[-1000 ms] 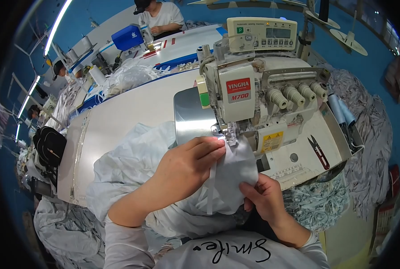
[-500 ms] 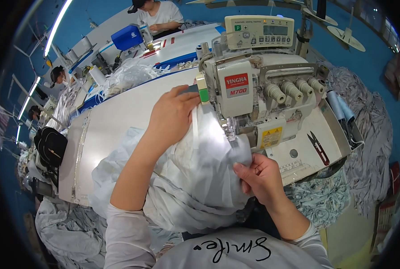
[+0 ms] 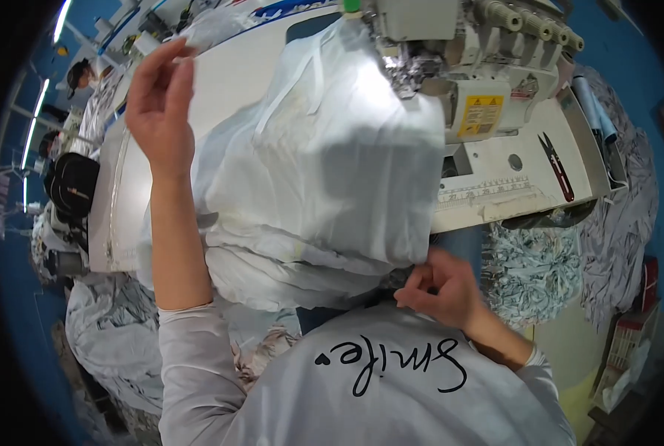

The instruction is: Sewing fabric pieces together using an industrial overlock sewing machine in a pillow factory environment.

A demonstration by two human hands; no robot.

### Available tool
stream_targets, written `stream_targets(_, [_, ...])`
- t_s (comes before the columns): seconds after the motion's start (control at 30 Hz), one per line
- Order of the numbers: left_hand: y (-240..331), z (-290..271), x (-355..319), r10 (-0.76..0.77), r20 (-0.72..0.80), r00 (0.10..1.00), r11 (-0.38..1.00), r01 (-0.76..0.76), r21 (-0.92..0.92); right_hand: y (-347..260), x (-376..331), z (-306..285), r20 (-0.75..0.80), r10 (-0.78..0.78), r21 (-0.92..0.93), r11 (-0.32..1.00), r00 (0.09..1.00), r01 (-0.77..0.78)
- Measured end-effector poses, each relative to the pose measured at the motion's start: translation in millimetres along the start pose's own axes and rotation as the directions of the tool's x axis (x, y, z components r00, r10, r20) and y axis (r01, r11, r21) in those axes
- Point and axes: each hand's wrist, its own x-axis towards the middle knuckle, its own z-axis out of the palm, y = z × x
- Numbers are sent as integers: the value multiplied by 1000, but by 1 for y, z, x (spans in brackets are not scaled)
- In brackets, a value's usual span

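Observation:
A pale white fabric piece [image 3: 332, 156] runs from under the lit needle area of a sewing machine [image 3: 414, 70] down to my lap, its lower part bunched in folds. My right hand [image 3: 447, 290] is at the fabric's lower right corner, fingers curled on its edge, which hangs fairly straight from the machine. Part of that grip is hidden. My left hand [image 3: 161, 111] is raised over the table, left of the fabric and away from it. Its fingers are loosely bent and apart from the thumb, with nothing seen in them.
Thread snips [image 3: 556, 167] with red handles lie on the machine's right-hand bed, beyond a printed ruler strip [image 3: 488, 191]. Ruffled fabric [image 3: 533, 271] hangs below the table edge. A black bag [image 3: 74, 186] sits at the far left. Grey cloth [image 3: 113, 334] is heaped at lower left.
My left hand has left the fabric by the needle and swung up to the left. My right hand has drawn down along the fabric's edge. The view has tilted downward.

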Motion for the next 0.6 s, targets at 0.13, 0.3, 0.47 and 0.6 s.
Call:
stream_targets(0.13, [8,-28,-41,91,-268,959,995,-79,56,128,31,27,-142,-33,8,999,989,35])
stream_targets(0.3, [35,-29,-107,-148,-401,904,982,181,45,99,63,78,346,-257,-36,957,902,286])
stream_targets(0.47, [153,-54,-224,-335,-549,766,942,247,-229,-63,42,102,724,84,170,940,685,-295])
stream_targets(0.6, [198,-38,-284,-252,-115,961,685,262,680,-126,71,155,676,-510,650,753,532,-103])
